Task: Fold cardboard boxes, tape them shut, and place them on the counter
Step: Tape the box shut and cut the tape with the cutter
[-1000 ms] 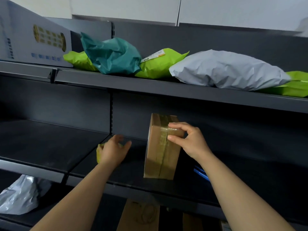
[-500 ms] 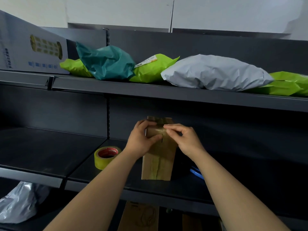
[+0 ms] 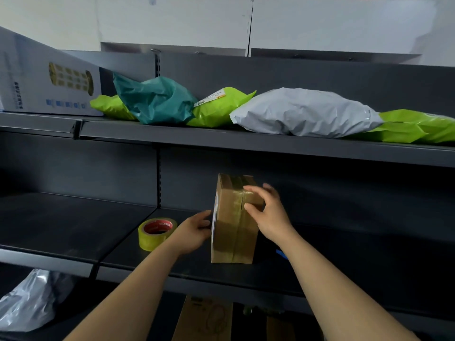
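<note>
Box (image 3: 232,242), right hand (image 3: 270,215) gripping, left hand (image 3: 193,232) touching

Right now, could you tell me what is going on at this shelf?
A person is handling a taped cardboard box that stands on end on the dark shelf. The right hand grips its upper part, and the left hand rests against its left side. A tape roll sits on the shelf beside that hand.

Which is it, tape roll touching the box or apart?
Apart. In the head view the left hand lies in the gap between tape roll and box.
</note>
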{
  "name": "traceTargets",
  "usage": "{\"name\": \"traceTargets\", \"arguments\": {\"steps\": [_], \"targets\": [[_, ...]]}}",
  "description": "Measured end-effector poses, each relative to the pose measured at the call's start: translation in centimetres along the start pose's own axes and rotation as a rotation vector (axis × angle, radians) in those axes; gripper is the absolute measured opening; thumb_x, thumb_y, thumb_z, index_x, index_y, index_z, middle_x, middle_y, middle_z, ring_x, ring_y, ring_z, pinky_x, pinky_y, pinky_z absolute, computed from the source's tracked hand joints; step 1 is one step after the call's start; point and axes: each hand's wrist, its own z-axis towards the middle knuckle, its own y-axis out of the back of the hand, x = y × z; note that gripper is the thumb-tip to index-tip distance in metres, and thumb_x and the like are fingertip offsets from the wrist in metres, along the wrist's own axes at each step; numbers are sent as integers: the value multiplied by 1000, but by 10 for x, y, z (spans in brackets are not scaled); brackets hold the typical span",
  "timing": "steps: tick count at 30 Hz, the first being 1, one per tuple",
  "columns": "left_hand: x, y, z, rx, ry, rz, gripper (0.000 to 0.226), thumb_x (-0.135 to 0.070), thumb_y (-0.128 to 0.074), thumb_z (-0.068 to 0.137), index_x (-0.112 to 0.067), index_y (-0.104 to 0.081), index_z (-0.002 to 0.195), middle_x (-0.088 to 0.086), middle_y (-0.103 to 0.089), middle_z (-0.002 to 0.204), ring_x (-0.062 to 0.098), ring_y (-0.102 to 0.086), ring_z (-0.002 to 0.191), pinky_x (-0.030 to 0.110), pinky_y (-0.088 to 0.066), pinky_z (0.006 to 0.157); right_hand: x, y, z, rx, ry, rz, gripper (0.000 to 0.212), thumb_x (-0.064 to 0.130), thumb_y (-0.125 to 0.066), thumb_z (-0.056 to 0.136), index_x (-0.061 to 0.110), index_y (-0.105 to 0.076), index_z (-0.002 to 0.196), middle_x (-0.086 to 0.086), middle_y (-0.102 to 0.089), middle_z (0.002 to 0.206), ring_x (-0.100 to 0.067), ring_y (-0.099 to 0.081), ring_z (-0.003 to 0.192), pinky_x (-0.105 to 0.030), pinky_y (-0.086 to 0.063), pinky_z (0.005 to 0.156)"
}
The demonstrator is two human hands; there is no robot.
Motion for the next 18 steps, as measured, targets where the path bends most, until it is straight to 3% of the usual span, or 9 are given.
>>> {"name": "traceTargets", "arguments": {"steps": [2, 5, 8, 11, 13, 18], "targets": [[-2, -3, 2, -12, 32, -89, 31, -15, -47, 101, -32, -55, 125, -11, -64, 108, 3, -58, 94, 23, -47, 81, -6, 2, -7, 26, -12, 22, 52, 31, -72, 85, 46, -46, 128, 3, -39, 139, -20, -44, 127, -35, -47, 98], [-7, -11, 9, -37, 84, -174, 29, -21, -49, 100, -24, -60, 127, 0, -67, 118, 12, -66, 98, 34, -50, 90, -11, 9, -8, -10, -64, -5, 77, 43, -86, 64, 46, -35, 123, 6, -34, 131, -16, -44, 117, -35, -49, 88], [-8, -18, 22, -116, 57, -112, 30, -22, -54, 98, -19, -61, 127, 0, -65, 121, 16, -62, 109, 27, -47, 86, -14, 17, -3, -71, -110, -89, 89, 48, -90, 54, 45, -25, 116, 6, -23, 125, -15, -40, 111, -35, -49, 83], [-8, -22, 37, -141, 104, -38, 52, -24, -50, 100, -16, -35, 149, 7, -45, 147, 23, -44, 133, 33, -34, 105, -22, 23, 1, -150, -153, -79, 87, 37, -90, 59, 42, -24, 116, 3, -21, 130, -20, -43, 113, -36, -52, 82], [-9, -24, 50, -100, 134, -13, 56, -25, -44, 102, -17, -22, 154, 10, -33, 155, 25, -35, 140, 36, -29, 111, -30, 29, 4, -179, -172, -48, 82, 34, -87, 63, 40, -25, 116, 2, -22, 130, -22, -46, 111, -34, -52, 79], [-11, -33, 78, -43, 203, -10, 54, -32, -40, 103, -26, -22, 154, 10, -31, 157, 28, -33, 141, 42, -27, 115, -45, 46, 12, -170, -203, 82, 75, 35, -84, 70, 33, -27, 118, 0, -27, 130, -17, -45, 104, -19, -40, 65]]}}
